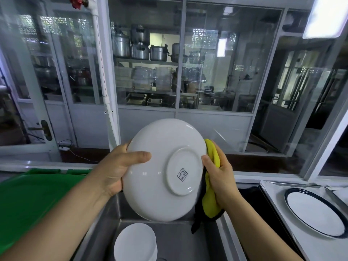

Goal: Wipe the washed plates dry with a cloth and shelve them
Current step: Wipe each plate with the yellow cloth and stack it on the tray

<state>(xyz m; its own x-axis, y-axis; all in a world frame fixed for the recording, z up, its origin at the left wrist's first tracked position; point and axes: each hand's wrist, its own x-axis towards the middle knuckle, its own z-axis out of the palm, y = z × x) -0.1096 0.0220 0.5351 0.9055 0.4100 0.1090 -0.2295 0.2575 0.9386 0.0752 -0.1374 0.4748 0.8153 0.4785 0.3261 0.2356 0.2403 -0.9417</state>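
Note:
I hold a white plate (pixel 158 178) upright above the steel sink (pixel 175 240), its underside with a stamped foot ring facing me. My left hand (pixel 116 168) grips its left rim, thumb across the back. My right hand (pixel 220 176) grips a yellow cloth (pixel 210 202) with a dark edge against the plate's right rim; the thumb lies on the back, and the fingers are hidden behind. A stack of white plates (pixel 135 242) stands in the sink below. A white plate with a dark blue rim (pixel 314 211) lies on the right counter.
A green tray (pixel 28 200) lies on the left beside the sink. The steel counter (pixel 278 196) flanks the sink on the right. Behind the sink, glass partitions (pixel 216 72) show shelves of metal pots and plastic containers. A white pipe (pixel 105 81) runs down the wall.

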